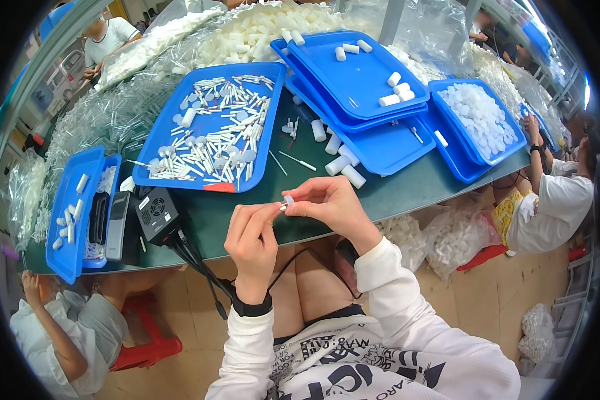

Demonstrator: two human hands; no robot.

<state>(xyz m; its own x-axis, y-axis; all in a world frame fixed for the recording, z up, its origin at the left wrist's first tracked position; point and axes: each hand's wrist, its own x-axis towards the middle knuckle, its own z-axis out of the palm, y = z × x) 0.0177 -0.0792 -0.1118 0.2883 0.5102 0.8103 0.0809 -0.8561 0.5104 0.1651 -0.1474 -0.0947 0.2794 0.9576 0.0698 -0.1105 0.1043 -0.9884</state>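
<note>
Green counter (407, 188), crowded with blue trays. Both hands up over the near edge, about centre. Left hand (252, 233): grip narrow, thumb and forefinger drawn together on a small whitish piece (288, 201). Right hand (330, 205): grip narrow too, thumb and fingertips pinching the same piece from the right. Piece between the two hands, apparently raised off the counter. Partly frosted, partly solid white; one part or two together, cannot tell at this size.

Step in hand, as a judgement: close fingertip work on one piece, perhaps fitting or adjusting. Next move, as judged: calling for a steady left pinch, light pressure or a slight turn from the right, and a clear view past the fingertips.

Far left of the hands: large blue tray (274, 117), strewn with white sticks (227, 143) and round frosted bits. Just beyond the hands, loose on the counter: one thin white stick (297, 161). Farther right: white cylinders (353, 176) on the counter, then stacked blue trays (367, 73) with more cylinders on top. Far right: heap of frosted discs (480, 117) in another tray. Left of the hands: black box (157, 215) with cables.
</note>
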